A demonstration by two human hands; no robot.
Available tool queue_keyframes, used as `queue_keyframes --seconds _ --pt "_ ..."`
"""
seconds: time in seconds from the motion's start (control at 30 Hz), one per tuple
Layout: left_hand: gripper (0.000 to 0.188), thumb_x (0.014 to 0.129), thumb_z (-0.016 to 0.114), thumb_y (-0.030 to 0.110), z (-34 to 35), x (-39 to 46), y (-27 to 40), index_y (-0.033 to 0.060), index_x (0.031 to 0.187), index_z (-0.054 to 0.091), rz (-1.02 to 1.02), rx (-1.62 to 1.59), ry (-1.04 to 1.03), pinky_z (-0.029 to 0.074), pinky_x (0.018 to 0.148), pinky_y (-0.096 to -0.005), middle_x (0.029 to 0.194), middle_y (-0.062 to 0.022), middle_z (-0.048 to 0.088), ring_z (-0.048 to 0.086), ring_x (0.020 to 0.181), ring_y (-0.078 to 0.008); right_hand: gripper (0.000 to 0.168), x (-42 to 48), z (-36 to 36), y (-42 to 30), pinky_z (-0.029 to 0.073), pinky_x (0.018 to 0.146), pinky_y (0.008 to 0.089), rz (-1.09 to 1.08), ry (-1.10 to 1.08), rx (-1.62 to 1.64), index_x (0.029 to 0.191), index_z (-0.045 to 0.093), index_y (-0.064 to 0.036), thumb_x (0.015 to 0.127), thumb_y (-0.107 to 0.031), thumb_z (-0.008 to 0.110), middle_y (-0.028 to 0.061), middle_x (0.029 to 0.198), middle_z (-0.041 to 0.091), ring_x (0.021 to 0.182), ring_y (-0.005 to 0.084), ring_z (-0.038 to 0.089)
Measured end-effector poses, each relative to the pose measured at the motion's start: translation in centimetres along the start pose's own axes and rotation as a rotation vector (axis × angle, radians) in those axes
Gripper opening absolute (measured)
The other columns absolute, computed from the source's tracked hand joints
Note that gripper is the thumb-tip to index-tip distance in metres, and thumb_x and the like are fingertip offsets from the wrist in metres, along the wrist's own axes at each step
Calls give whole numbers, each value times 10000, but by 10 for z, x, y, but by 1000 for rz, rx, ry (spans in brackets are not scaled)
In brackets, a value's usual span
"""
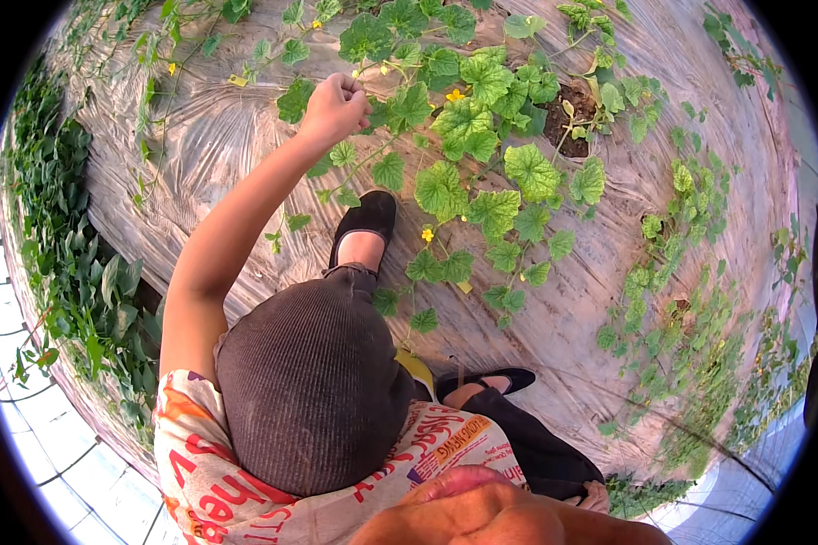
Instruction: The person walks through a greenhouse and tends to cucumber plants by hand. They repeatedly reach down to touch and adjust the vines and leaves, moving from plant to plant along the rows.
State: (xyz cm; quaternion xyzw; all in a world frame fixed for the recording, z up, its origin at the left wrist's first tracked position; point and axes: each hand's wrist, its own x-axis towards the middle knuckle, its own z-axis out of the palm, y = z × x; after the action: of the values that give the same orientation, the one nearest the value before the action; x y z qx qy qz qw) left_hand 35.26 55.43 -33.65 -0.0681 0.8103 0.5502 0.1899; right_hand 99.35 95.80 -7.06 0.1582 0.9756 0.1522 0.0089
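Note:
My left hand (pixel 335 109) reaches forward over a cucurbit vine (pixel 465 126), with its fingers curled together by the leaves. Whether anything is between the fingertips cannot be made out. Yellow flowers (pixel 455 95) and small pale buds stand close by among broad green leaves, some yellowing between the veins. A trailing shoot (pixel 365 162) runs below the hand toward my black shoe (pixel 367 228). My right hand (pixel 592 497) is low at the right, against the black trouser leg (pixel 535 436). Only part of it shows past my chin.
Wrinkled plastic mulch film (pixel 245 143) covers the ground. A planting hole (pixel 572 122) with bare soil opens at the vine's base. Dense leafy plants (pixel 112 293) line the left side. More vines (pixel 682 340) spread at the right. Yellow tags (pixel 237 80) lie on the film.

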Motion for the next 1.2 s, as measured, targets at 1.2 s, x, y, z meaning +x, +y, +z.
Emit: queue_keyframes --seconds 1.2 --pt "157 864 647 115 81 -62 -7 40 984 713 594 590 -371 542 751 -419 1003 -139 711 687 892 -347 368 39 -56 -85 348 909 507 188 -175 -4 1033 583 14 957 -279 374 193 1093 557 1023 374 509"
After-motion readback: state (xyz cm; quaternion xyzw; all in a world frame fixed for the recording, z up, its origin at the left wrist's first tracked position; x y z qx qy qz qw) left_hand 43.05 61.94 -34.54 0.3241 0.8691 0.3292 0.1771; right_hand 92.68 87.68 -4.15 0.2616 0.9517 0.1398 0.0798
